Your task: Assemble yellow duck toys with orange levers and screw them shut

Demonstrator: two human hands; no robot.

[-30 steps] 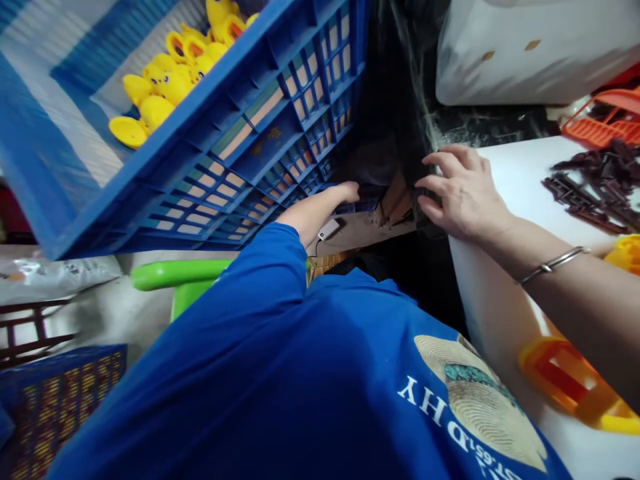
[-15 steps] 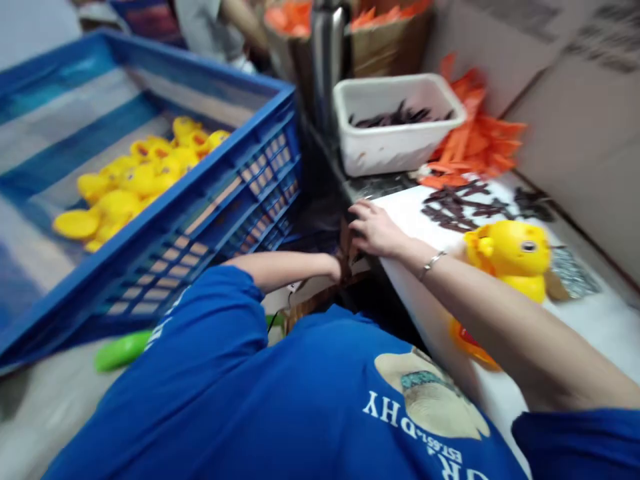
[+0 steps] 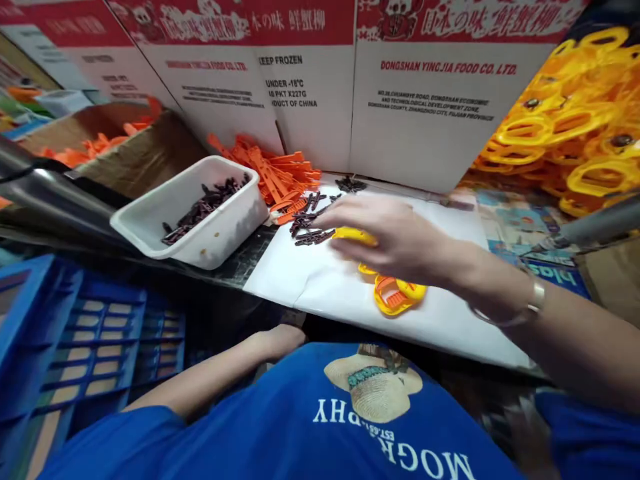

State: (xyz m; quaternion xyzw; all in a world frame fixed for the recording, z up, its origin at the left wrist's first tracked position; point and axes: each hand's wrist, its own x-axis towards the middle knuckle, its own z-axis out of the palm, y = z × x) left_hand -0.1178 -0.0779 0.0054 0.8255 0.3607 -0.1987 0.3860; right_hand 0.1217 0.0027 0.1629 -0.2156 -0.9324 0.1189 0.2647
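My right hand (image 3: 395,233) is over the white sheet (image 3: 280,277) on the table, blurred by motion. Its fingers are curled around a yellow plastic toy piece (image 3: 356,235), mostly covered by the hand. Just below the hand, a yellow toy part with orange inside (image 3: 395,295) lies on the sheet. Small dark brown plastic pieces (image 3: 313,237) are scattered beyond my fingertips. My left hand (image 3: 283,340) is low at the table's front edge, beside my blue shirt; its fingers are hidden.
A white tub (image 3: 215,233) of dark pieces stands left, beside a pile of orange plastic strips (image 3: 273,173). Printed cartons (image 3: 310,87) wall the back. Yellow toy parts (image 3: 575,127) heap at right. A blue crate (image 3: 100,340) sits lower left, below a metal post (image 3: 65,200).
The view has swung right toward the table and cartons. My right hand has left the table's front edge and now grips a yellow piece over the sheet. My left hand stays low.
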